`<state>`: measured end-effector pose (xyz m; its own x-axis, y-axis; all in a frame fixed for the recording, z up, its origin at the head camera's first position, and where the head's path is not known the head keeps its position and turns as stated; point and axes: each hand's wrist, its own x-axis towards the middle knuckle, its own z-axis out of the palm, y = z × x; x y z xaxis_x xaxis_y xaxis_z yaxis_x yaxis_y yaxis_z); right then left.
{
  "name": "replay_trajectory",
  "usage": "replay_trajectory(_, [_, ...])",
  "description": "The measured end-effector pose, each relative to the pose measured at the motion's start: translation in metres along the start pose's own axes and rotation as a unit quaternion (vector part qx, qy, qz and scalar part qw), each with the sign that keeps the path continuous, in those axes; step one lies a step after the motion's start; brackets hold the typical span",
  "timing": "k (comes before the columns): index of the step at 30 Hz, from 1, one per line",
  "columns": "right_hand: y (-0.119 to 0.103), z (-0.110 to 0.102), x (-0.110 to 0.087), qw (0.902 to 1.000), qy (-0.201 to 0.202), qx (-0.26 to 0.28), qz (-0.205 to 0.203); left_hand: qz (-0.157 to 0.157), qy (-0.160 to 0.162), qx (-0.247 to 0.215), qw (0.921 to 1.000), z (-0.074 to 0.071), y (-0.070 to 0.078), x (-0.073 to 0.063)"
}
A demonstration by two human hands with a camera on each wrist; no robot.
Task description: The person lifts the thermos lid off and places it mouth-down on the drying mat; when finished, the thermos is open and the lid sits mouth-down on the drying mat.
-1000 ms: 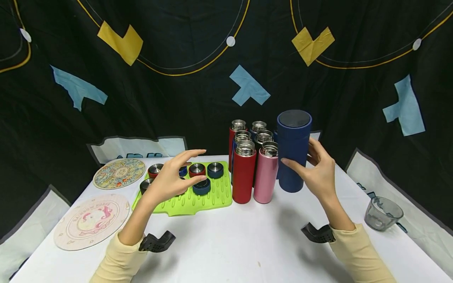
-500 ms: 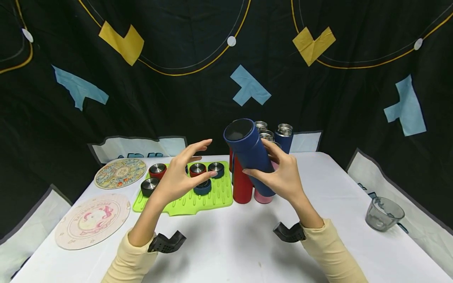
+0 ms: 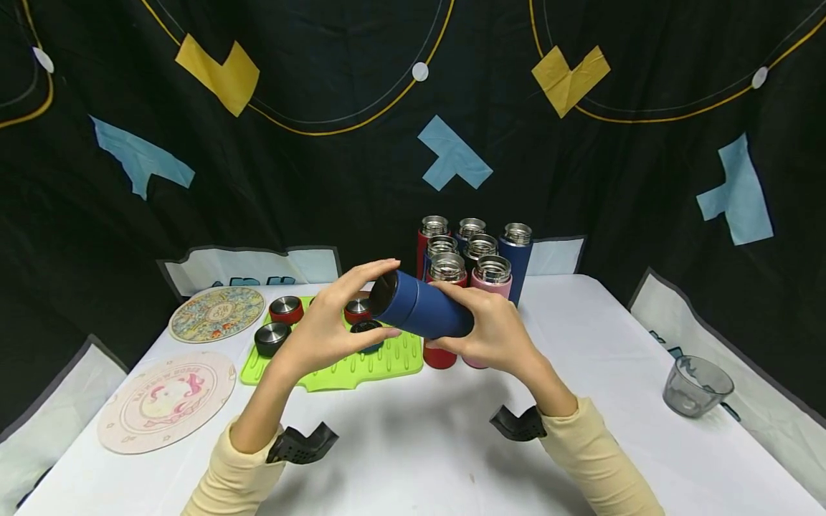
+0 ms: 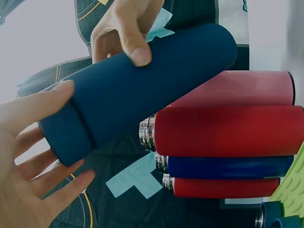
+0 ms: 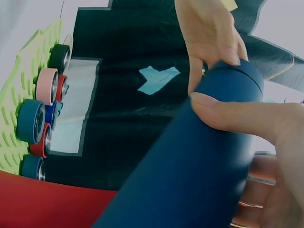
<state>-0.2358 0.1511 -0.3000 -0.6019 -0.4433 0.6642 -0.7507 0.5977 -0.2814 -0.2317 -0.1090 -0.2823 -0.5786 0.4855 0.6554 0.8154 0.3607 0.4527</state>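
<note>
A blue thermos bottle [image 3: 431, 308] with its lid on is held tilted above the table, its lid end towards the left. Around its body my right hand [image 3: 500, 326] grips it, the thumb [image 5: 223, 111] lying along the side. My left hand [image 3: 329, 315] spans the lid end; its thumb [image 4: 59, 92] touches near the lid seam and some fingers pass behind the lid, their tips partly hidden. Behind the held bottle stand several lidless bottles, among them a red one [image 4: 228, 130], a pink one [image 4: 237, 88] and a tall blue one [image 3: 516, 258].
A green mat [image 3: 332, 376] carries several loose lids, including a black one [image 3: 271, 338] and a red one [image 3: 286, 309]. Two round mats, one patterned [image 3: 216, 315] and one pink [image 3: 168, 401], lie at the left. A clear glass cup [image 3: 697, 387] stands at the right edge.
My right hand has brought the blue thermos bottle left from the right side, tipping it from upright to nearly lying. My left hand has moved slightly right and now meets its lid end.
</note>
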Motion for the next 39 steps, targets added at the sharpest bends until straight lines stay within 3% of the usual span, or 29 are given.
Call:
replay_trajectory(4, [0.001,-0.003,-0.001,0.9990,-0.039,-0.009,-0.018,0.024,-0.042,-0.006,0.9988,-0.002,0.000,-0.001])
replay_trajectory(7, [0.003,-0.006,-0.002,0.9971,-0.065,-0.013,-0.037,0.043,-0.055,-0.014,0.9975,-0.002,0.001,-0.002])
replay_trajectory(10, [0.005,-0.008,-0.002,0.9954,-0.081,-0.002,-0.051,0.062,-0.050,-0.020,0.9966,0.000,0.001,-0.003])
replay_trajectory(19, [0.014,-0.014,0.000,0.9860,-0.116,0.110,-0.045,0.106,-0.012,-0.018,0.9941,0.004,0.002,-0.002])
replay_trajectory(27, [0.019,-0.018,0.002,0.9806,-0.116,0.140,-0.072,0.109,-0.009,-0.025,0.9937,0.006,0.004,-0.001])
replay_trajectory(31, [0.017,-0.019,0.001,0.9832,-0.107,0.114,-0.094,0.084,0.012,-0.008,0.9963,0.006,0.004,-0.003])
replay_trajectory(35, [0.012,-0.020,-0.001,0.9891,-0.080,0.052,-0.112,0.006,0.028,0.002,0.9996,0.010,0.004,-0.003])
replay_trajectory(39, [0.011,-0.021,-0.002,0.9911,-0.073,0.021,-0.109,-0.060,0.015,-0.002,0.9981,0.012,0.003,-0.003])
